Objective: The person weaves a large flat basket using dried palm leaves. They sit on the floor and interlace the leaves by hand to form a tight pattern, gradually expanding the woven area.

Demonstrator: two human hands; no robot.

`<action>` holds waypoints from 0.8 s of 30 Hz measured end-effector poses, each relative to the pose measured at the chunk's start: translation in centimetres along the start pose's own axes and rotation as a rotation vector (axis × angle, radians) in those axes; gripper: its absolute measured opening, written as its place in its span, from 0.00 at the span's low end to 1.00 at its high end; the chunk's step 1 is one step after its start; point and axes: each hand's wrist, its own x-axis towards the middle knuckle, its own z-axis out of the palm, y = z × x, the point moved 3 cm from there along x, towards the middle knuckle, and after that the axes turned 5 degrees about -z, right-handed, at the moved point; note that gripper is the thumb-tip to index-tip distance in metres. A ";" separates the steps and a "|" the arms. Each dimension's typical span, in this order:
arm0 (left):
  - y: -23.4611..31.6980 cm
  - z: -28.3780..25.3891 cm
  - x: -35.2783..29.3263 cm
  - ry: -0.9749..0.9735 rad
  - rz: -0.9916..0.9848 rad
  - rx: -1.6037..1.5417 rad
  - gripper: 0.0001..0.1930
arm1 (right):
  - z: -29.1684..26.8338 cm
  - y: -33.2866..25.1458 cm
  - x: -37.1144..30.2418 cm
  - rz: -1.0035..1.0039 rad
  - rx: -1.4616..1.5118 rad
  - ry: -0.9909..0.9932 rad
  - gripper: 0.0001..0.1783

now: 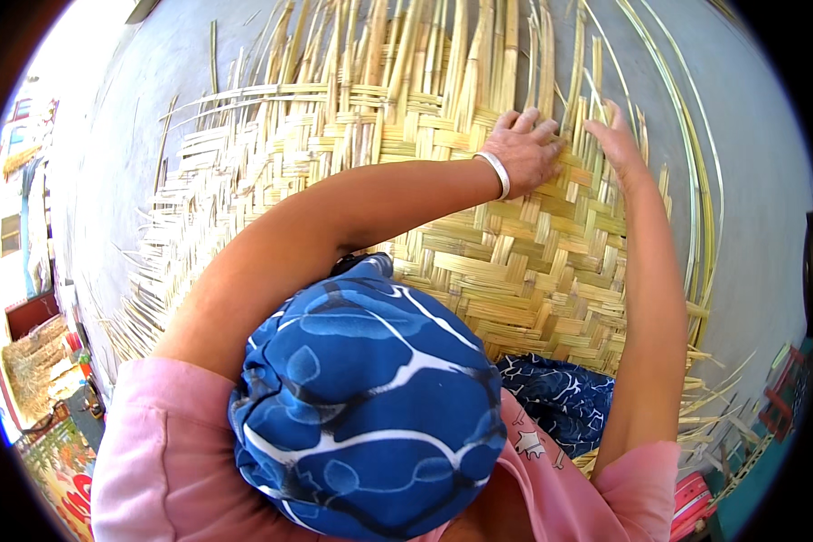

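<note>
A broad mat of woven split-bamboo strips (506, 280) lies spread over the ground, in shades of pale yellow and green. My left hand (526, 152), with a white bracelet (494, 174) at the wrist, rests on the weave near its upper right part, its fingers apart and lying on the strips. To the right of it, my right hand (616, 140) is closed, thumb and fingers around a thin pale bamboo strip (593, 88) at the mat's right edge. Beyond both hands, long unwoven strip ends (461, 54) run outward side by side.
Blue patterned cloth covers my raised knee (370, 397), which hides part of the mat. Long loose strips (691, 154) curve over the grey floor (759, 181) at right. Ragged strip ends (135, 312) stick out at left. A straw bundle (36, 366) stands at the far left.
</note>
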 end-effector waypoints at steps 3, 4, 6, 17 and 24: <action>-1.0 -1.2 -1.8 0.035 0.052 -0.085 0.22 | -0.7 -0.1 -0.5 -0.195 -0.570 0.370 0.39; -1.7 -1.9 -2.9 0.032 0.062 -0.105 0.23 | 0.0 -1.6 -1.4 -0.252 -0.748 0.401 0.39; -4.1 -2.8 -6.3 0.097 -0.048 -0.194 0.21 | 2.5 -5.6 -4.3 -0.356 -1.103 0.457 0.38; -28.1 -11.1 -18.3 0.834 -1.286 -1.304 0.27 | 22.9 -12.1 -7.9 -0.716 -0.980 -0.082 0.33; -33.6 -10.9 -17.8 0.802 -1.246 -1.871 0.18 | 23.5 -12.3 -7.9 -0.651 -1.060 -0.139 0.32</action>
